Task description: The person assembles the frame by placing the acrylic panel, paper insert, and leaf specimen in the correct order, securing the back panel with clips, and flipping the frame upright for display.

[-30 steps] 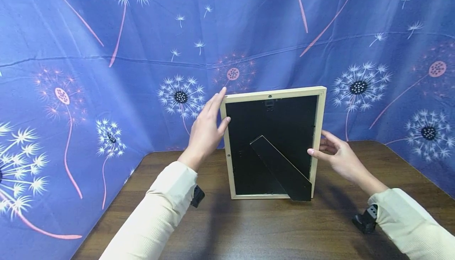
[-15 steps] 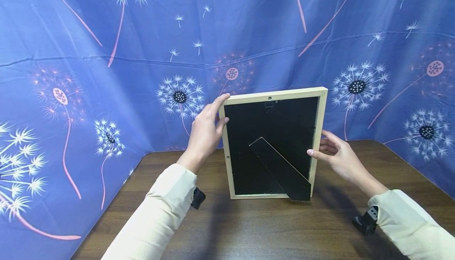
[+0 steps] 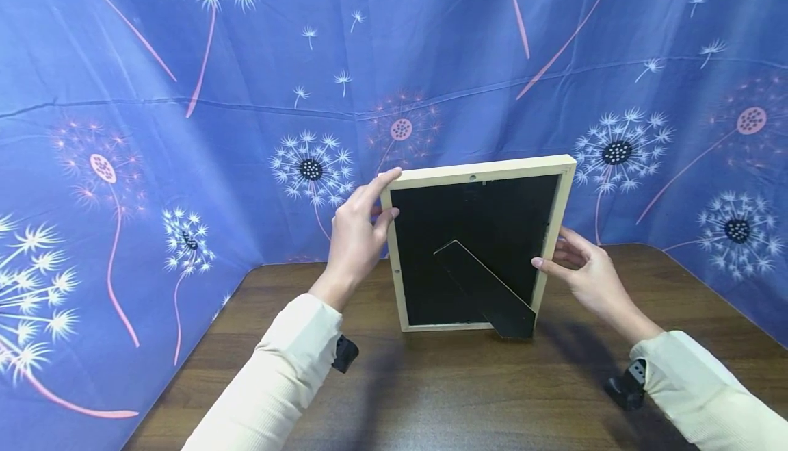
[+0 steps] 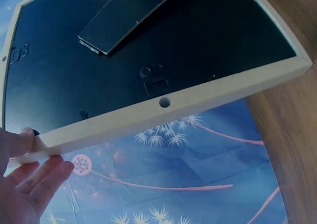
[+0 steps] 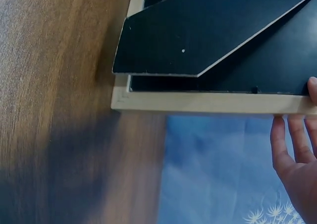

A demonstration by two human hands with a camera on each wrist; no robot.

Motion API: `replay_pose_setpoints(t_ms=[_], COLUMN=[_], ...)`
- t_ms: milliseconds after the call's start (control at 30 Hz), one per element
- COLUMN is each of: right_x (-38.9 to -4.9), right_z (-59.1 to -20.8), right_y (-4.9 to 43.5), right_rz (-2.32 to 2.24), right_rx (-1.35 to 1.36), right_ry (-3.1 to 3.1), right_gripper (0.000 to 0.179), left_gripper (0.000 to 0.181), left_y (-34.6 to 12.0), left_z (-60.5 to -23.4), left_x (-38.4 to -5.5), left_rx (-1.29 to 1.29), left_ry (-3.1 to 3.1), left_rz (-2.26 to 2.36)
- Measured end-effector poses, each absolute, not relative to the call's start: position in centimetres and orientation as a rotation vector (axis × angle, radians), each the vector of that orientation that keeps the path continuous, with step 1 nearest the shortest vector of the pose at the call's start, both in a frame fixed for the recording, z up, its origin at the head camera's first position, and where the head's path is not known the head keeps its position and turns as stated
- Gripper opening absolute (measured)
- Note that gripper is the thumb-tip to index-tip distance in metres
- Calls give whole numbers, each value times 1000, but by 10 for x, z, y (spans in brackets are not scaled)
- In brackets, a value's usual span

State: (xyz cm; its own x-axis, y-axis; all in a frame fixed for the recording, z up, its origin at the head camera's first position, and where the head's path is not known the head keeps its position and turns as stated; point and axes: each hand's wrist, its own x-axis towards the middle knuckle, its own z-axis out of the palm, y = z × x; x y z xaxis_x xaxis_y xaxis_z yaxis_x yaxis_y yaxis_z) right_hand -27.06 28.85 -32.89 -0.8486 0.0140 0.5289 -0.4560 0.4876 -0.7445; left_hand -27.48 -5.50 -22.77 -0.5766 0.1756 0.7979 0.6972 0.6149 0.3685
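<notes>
A picture frame point(image 3: 425, 293) with a pale wooden border stands nearly upright with its black back toward me, in the middle of the head view. Its black easel leg point(image 3: 489, 293) slants down to the lower right corner, slightly away from the backing. My left hand point(image 3: 357, 239) holds the upper left corner; in the left wrist view the thumb lies on the back side and the fingers reach behind the border. Halfway down the right border, my right hand point(image 3: 587, 273) grips with the thumb on the back and fingers behind. The frame's front is hidden.
The frame is over a brown wooden table point(image 3: 431, 396). Behind and at both sides hangs a blue cloth point(image 3: 246, 47) printed with dandelions. Black wrist cameras sit at both cuffs, the right one point(image 3: 626, 386) low over the table.
The frame's top has tipped toward me while its lower edge has shifted away. My left fingers have closed from nearly straight to bent over the upper left corner. The right hand keeps its hold.
</notes>
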Motion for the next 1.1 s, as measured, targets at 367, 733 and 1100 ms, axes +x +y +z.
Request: replay_pose_setpoints(t_ms=[367,733,1100], right_x=[-276,-274,-256], right_z=[-337,-331,-343], right_y=[284,282,292], right_rz=[1368,1140,1015], right_rx=[321,245,154], right_ry=[-2143,-2269,-2361], right_gripper=[61,55,49], left_gripper=[52,48,47], left_y=[-50,-47,-47], left_z=[-237,-239,-238], left_x=[-272,-272,-274], left_rx=[-711,-699,-681], left_ry=[-2016,-2007,-2021], left_rz=[-958,-973,-972])
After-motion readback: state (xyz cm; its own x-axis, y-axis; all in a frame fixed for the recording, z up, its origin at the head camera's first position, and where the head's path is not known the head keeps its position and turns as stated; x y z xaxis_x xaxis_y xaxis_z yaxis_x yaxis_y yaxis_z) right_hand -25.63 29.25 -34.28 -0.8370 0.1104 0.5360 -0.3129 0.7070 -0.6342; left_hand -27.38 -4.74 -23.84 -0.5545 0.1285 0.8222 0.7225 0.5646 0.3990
